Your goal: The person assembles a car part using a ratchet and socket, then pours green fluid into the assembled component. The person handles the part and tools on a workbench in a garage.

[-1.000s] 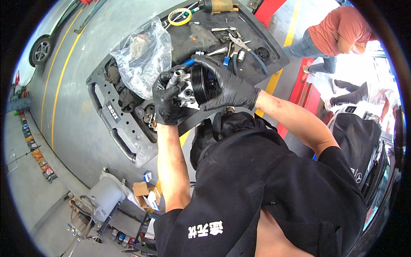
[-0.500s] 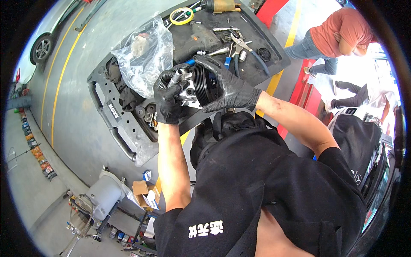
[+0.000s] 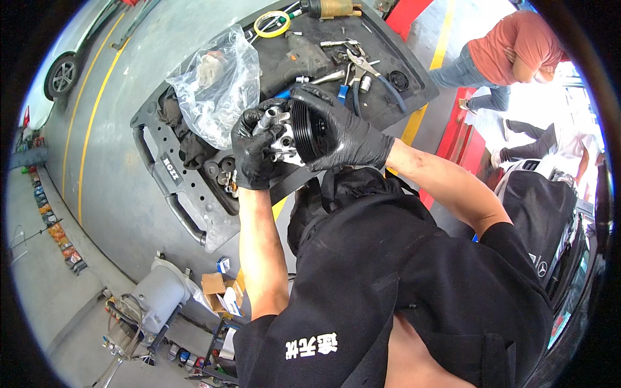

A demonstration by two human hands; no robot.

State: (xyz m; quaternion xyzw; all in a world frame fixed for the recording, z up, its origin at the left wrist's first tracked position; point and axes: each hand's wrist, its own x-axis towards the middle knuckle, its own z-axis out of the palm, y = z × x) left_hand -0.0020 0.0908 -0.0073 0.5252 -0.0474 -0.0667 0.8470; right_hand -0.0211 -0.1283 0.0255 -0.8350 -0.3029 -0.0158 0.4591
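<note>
Both my hands wear black gloves and hold a belt-driven pump over the near edge of the tool cart. The pump has a silver metal body with a short pipe stub and a black ribbed pulley on its right side. My left hand is closed round the body, with the thumb near the stub. My right hand wraps the pulley from the right, its fingers over the top and the thumb below. The pulley's face is partly hidden by this hand.
On the black cart top lie a clear plastic bag, a power tool, blue-handled pliers, sockets and a yellow tape roll. A person in a red shirt stands beyond, right. Cardboard boxes sit lower left.
The pump and both hands stay almost in place. My right hand has shifted very slightly on the pulley, and the whole view has moved a little.
</note>
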